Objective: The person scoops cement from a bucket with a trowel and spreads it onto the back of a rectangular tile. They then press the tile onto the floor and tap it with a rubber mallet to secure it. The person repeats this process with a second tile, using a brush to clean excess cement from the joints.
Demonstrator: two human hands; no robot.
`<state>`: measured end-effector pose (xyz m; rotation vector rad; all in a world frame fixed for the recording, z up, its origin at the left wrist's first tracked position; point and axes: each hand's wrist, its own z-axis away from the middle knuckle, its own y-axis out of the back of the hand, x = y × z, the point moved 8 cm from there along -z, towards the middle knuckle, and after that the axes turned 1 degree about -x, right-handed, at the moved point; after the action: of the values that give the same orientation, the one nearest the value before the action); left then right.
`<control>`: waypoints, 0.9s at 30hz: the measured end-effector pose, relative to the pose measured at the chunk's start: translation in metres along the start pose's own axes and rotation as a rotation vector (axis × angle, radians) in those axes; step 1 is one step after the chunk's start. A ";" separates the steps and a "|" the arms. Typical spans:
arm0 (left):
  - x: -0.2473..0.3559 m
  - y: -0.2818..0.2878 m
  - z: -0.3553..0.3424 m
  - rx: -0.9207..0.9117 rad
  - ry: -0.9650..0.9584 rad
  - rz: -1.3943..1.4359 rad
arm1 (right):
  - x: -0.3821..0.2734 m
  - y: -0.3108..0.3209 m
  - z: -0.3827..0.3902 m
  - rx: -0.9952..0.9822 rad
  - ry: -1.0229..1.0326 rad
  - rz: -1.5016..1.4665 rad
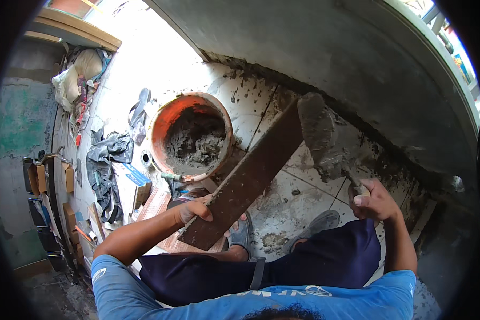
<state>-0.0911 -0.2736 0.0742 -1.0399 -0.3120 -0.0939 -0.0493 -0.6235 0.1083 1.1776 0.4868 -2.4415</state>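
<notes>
My left hand is closed on the near part of a long brown board, which slants up and away to the right. In my right hand is the handle of a trowel. Wet grey mortar coats its blade, which meets the board's far end. Left of the board stands an orange bucket with grey mortar inside. My right fingers wrap the handle, and the left fingers' undersides are hidden by the board.
A grey plastered wall rises at the far right, with mortar splashes on the tiled floor along its foot. Left of the bucket lie a sandal, dark cloth and a blue-and-white box. A tool bag stands farther left.
</notes>
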 end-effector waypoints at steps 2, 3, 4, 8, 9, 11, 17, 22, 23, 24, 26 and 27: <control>0.019 -0.014 0.012 -0.014 -0.136 0.232 | -0.029 -0.015 -0.018 -0.038 0.071 0.063; 0.024 -0.015 0.018 -0.027 -0.208 0.316 | -0.041 -0.023 -0.027 -0.064 0.100 0.003; 0.028 -0.017 0.027 -0.029 -0.241 0.292 | -0.056 -0.036 -0.037 -0.102 0.128 -0.060; 0.048 -0.043 0.059 -0.220 -0.335 0.358 | -0.119 -0.071 -0.079 -0.087 0.304 0.034; 0.052 -0.041 0.068 -0.176 -0.419 0.365 | -0.130 -0.080 -0.091 -0.092 0.323 0.064; 0.051 -0.040 0.081 -0.148 -0.520 0.370 | -0.156 -0.092 -0.110 0.108 0.525 0.412; 0.054 -0.050 0.091 -0.330 -0.712 0.481 | -0.147 -0.121 -0.194 0.539 0.827 0.770; 0.049 -0.045 0.098 -0.356 -0.739 0.498 | -0.137 -0.138 -0.200 0.619 1.171 0.978; 0.049 -0.041 0.100 -0.356 -0.746 0.511 | -0.129 -0.136 -0.204 0.598 1.154 1.072; 0.049 -0.037 0.102 -0.373 -0.760 0.501 | -0.125 -0.138 -0.205 0.582 1.150 1.072; 0.046 -0.031 0.107 -0.386 -0.781 0.500 | -0.117 -0.149 -0.204 0.545 1.161 1.204; 0.045 -0.028 0.107 -0.371 -0.790 0.526 | -0.111 -0.145 -0.201 0.543 1.156 1.210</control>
<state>-0.0768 -0.1928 0.1613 -1.4704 -0.7390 0.7764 0.0787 -0.3838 0.0990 2.1429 -0.5605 -0.7131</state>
